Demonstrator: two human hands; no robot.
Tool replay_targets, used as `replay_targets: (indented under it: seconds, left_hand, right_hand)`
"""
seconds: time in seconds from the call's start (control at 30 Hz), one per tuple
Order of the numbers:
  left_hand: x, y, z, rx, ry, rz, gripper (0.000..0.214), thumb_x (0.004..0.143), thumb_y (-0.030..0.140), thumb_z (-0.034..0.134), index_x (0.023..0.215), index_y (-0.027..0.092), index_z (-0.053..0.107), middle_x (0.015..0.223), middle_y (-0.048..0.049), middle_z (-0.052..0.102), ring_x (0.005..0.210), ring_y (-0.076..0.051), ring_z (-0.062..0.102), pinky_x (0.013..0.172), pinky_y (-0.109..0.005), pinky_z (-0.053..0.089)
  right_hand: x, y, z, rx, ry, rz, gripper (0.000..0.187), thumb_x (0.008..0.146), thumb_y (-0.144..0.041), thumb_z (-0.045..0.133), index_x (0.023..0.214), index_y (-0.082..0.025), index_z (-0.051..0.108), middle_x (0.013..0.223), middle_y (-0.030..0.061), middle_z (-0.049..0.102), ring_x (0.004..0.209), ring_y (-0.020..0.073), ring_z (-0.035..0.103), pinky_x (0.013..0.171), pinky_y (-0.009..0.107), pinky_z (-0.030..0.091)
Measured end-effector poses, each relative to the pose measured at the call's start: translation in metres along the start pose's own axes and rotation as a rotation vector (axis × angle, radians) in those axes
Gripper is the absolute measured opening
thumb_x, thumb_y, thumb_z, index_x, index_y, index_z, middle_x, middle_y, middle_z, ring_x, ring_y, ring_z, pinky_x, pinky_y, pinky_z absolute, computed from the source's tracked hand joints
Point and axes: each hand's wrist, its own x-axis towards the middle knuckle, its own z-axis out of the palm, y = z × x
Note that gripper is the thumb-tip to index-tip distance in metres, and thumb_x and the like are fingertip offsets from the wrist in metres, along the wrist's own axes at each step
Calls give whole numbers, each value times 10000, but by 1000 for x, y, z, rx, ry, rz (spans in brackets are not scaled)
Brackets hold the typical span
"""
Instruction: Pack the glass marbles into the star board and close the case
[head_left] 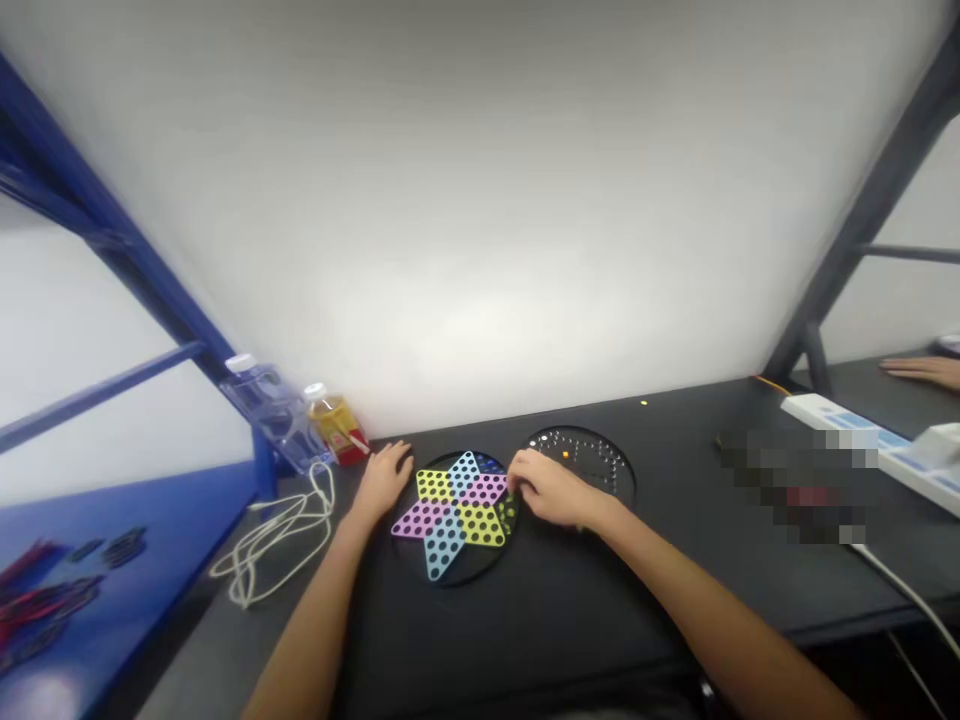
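Observation:
A Chinese checkers board (454, 505), star-shaped with pastel yellow, pink and blue points full of holes, sits on a round black base. Yellow-green pieces (507, 512) lie in the gap at its right, and blue pieces (489, 464) at its upper right. My left hand (385, 478) rests on the table by the board's upper left rim, fingers stretched out and holding nothing. Over the right rim, my right hand (553, 487) has its fingers curled together near the yellow-green pieces; what they pinch, if anything, is hidden. Partly behind that hand lies a round black tray (619, 450) with small studs and an orange piece (565, 454).
Left of the board are a coiled white cable (281, 540), a clear bottle (274, 405) and a bottle of yellow liquid (337, 425). A white power strip (814, 408) lies at right, beside a pixelated patch. Another person's hand (926, 370) rests at far right.

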Motion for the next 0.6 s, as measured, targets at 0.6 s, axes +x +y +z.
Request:
replay_targets:
  seconds: [0.6]
  left_hand:
    - [-3,10,-11,-14,-28,24,457,934,375,394,1289,161,588,1376,-138,550,1324,-297,445,1100,-508,329]
  right_hand:
    - [-7,31,-16,-171,18,264,90,862,-166,570,838,-173,655,865,76,644,882,198,565,810,293,404]
